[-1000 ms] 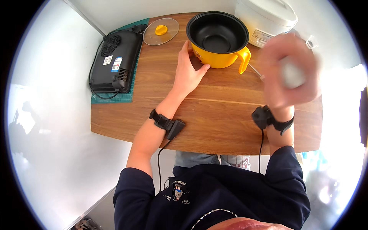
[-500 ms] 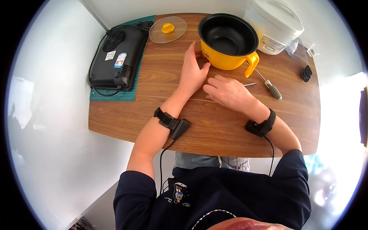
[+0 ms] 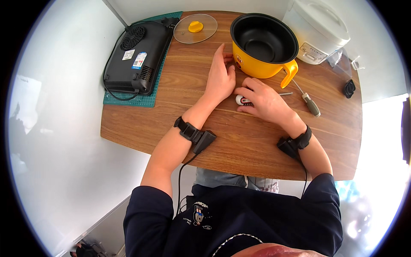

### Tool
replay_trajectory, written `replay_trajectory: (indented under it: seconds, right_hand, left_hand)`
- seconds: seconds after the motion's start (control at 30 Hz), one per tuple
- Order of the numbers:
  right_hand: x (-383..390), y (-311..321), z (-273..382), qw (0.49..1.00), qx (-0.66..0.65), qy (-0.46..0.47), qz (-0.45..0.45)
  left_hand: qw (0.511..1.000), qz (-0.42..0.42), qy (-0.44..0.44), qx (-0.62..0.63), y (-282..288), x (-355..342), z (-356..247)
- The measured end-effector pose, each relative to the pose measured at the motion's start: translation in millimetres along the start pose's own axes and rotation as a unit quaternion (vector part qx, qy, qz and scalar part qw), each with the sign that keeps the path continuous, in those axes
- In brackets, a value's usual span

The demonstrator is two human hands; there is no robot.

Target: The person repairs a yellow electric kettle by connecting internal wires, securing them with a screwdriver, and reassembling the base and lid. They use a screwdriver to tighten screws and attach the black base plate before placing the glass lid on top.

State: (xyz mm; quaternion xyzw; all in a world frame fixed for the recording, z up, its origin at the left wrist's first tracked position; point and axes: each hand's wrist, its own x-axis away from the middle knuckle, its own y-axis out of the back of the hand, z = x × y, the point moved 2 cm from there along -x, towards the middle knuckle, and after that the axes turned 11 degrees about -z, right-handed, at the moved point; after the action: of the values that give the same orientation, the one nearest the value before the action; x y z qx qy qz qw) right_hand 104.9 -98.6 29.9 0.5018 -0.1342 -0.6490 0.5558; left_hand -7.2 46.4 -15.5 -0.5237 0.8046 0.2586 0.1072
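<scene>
A yellow pot with a black inside and a yellow side handle stands upright at the far middle of the table. Against its left side is my left hand, fingers stretched apart and their tips near or touching the wall; it grips nothing. My right hand curls over a screwdriver lying low at the table, in front of the pot. The screwdriver's white and red handle end shows between thumb and fingers, and its metal shaft sticks out to the right. My palm hides the middle.
Right of my hand lies another screwdriver with a grey-green handle. A glass lid with a yellow knob lies far left. A black appliance rests on a green mat. A white rice cooker and a small black part are at right.
The white and red handle end has come into sight as my right fingers loosened a little. My left thumb has drawn away from the pot. The whole view has shifted slightly.
</scene>
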Motion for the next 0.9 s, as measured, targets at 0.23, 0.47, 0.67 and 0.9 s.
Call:
replay_trajectory:
  seconds: [0.23, 0.47, 0.67, 0.9]
  right_hand:
    - [3.9, -1.6, 0.5, 1.000, 0.006, 0.013, -0.024]
    - [11.4, -3.1, -3.1, 0.997, 0.024, 0.045, -0.054]
    - [13.7, -1.9, -18.4, 0.994, 0.063, 0.026, -0.080]
    - [13.4, 5.3, -24.1, 0.991, 0.074, 0.016, -0.109]
  left_hand:
    - [0.998, 0.011, 0.033, 0.053, 4.5, -1.2, 8.1]
    - [0.990, -0.053, 0.100, 0.087, 31.1, -32.1, 9.8]
    - [0.997, -0.068, 0.000, -0.022, 37.7, -56.0, 6.7]
    - [0.921, -0.030, -0.161, -0.355, 38.4, -81.8, 29.2]
